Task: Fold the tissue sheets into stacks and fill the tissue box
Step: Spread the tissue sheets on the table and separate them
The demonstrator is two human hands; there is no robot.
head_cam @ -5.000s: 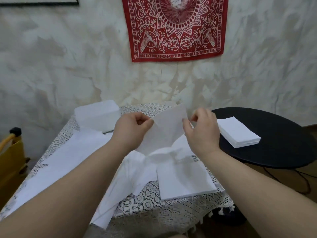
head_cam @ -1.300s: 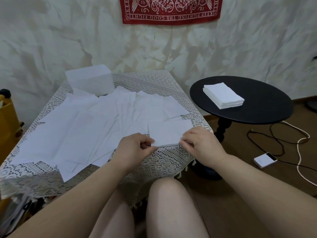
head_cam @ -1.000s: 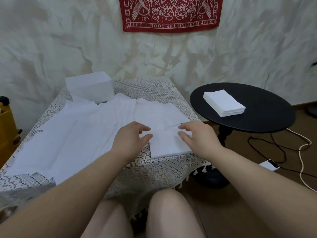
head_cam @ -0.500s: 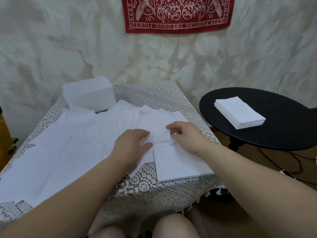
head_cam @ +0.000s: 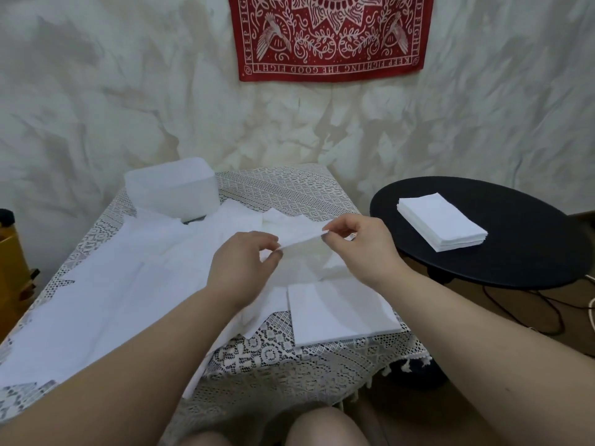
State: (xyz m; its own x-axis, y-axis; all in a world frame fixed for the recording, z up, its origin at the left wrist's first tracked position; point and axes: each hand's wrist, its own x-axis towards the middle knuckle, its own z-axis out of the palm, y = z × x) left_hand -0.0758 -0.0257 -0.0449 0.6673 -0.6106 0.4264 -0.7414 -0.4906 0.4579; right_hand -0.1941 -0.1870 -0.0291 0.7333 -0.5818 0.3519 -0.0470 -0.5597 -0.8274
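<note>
While a single tissue sheet (head_cam: 301,252) is lifted off the spread of loose sheets (head_cam: 135,284), its far edge is pinched by the left hand (head_cam: 240,268) and the right hand (head_cam: 363,249), thumb against curled fingertips. Step judged: pick-up, ahead of folding. Sheet's long axis runs roughly 9 to 3 o'clock, raised edge tilted toward 1. Next, corners need matching, then laying on the folded stack (head_cam: 341,313) at 6 o'clock. Tissue box (head_cam: 170,188) stands at 11 o'clock.

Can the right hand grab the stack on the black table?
Probably yes, but not yet: the right hand is pinching a sheet. Nothing stands between it and the stack.
</note>
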